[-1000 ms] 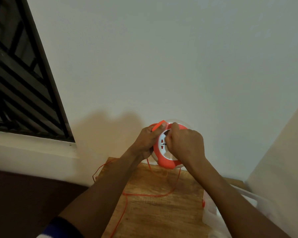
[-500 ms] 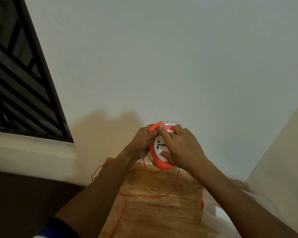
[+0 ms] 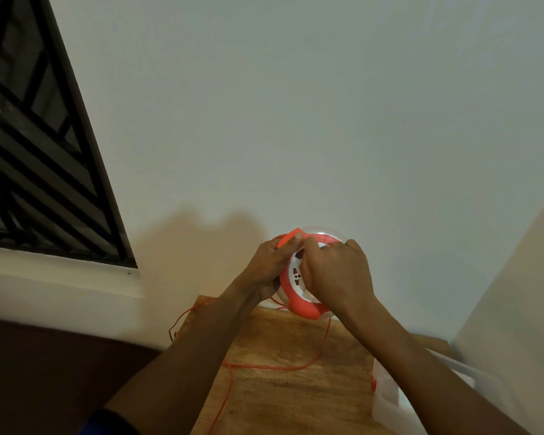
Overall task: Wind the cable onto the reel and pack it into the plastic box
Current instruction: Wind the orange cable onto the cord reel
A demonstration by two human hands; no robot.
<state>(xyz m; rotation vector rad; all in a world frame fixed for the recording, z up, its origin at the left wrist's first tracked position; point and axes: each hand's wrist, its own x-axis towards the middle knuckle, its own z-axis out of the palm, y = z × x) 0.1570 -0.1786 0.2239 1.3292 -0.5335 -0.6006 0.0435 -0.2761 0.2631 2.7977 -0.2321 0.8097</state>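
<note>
An orange and white cable reel (image 3: 299, 304) with sockets on its face is held upright above the far edge of the wooden table (image 3: 283, 397). My left hand (image 3: 269, 266) grips the reel's left rim near an orange tab. My right hand (image 3: 335, 274) is closed on the reel's face and covers most of it. A thin orange cable (image 3: 264, 367) hangs from the reel, loops loosely across the table and trails off the left and near edges. The clear plastic box (image 3: 390, 400) stands at the table's right side, partly hidden by my right forearm.
A pale wall rises just behind the table. A dark barred window (image 3: 35, 171) with a white sill is at the left. Another pale surface (image 3: 515, 309) stands close at the right. Dark floor lies left of the table.
My right hand has shifted round on the reel's face, and the reel has turned slightly. The loose cable loop on the table lies almost as before.
</note>
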